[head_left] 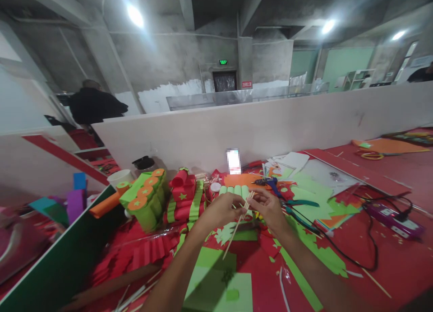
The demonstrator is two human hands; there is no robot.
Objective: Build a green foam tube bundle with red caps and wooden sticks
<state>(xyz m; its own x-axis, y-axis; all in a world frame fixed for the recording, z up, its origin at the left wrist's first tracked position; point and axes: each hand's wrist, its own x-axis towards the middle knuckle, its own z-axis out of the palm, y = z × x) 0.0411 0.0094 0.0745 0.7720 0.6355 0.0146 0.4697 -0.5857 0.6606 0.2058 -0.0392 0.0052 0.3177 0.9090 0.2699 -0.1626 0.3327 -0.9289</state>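
In the middle of the head view, my left hand is closed in a pinch around a few thin wooden sticks. One long stick slants down toward me from the fingers. My right hand meets it from the other side, thumb and fingertips closed at the upper ends of the sticks. Just behind the hands lie light green foam rolls, partly hidden by my fingers. Pale green star-shaped cut-outs lie beneath, and a green sheet is nearer to me on the red table.
A blue glue gun and teal-handled pliers lie right of my hands. A black cable runs from a purple power strip. Red and green foam pieces stand at left. A white partition and a lit phone are behind.
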